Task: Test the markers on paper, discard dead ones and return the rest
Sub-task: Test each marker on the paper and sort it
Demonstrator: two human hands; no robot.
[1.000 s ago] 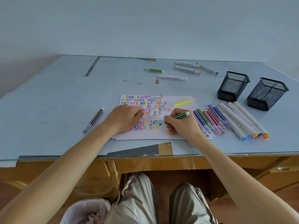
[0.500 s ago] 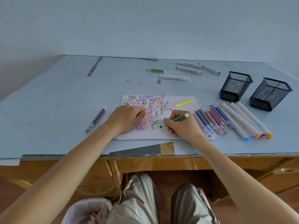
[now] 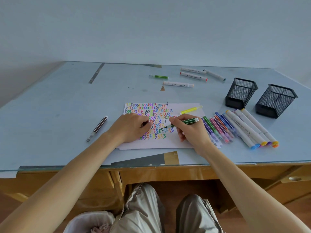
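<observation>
— Where's the pen?
— I see my right hand [image 3: 191,130] pinching the green marker [image 3: 184,122], tip on the paper [image 3: 161,142].
— And the left?
— Left hand [image 3: 133,127] rests on the sheet, fingers curled, holding nothing I can see.

Cannot see the fingertips of the left hand [image 3: 133,127], curled under on the paper [image 3: 161,143]; part of the scribbles hidden beneath it. Hard to tell whether the tip of the green marker [image 3: 182,122] touches the sheet. Lower ends of the thin markers [image 3: 217,127] covered partly by the right hand [image 3: 191,131]. Print on the far white markers [image 3: 193,76] too small to read. Waste bin [image 3: 90,222] cut off by the bottom edge, contents blurred. Inside of the mesh cups [image 3: 240,93] not visible.
</observation>
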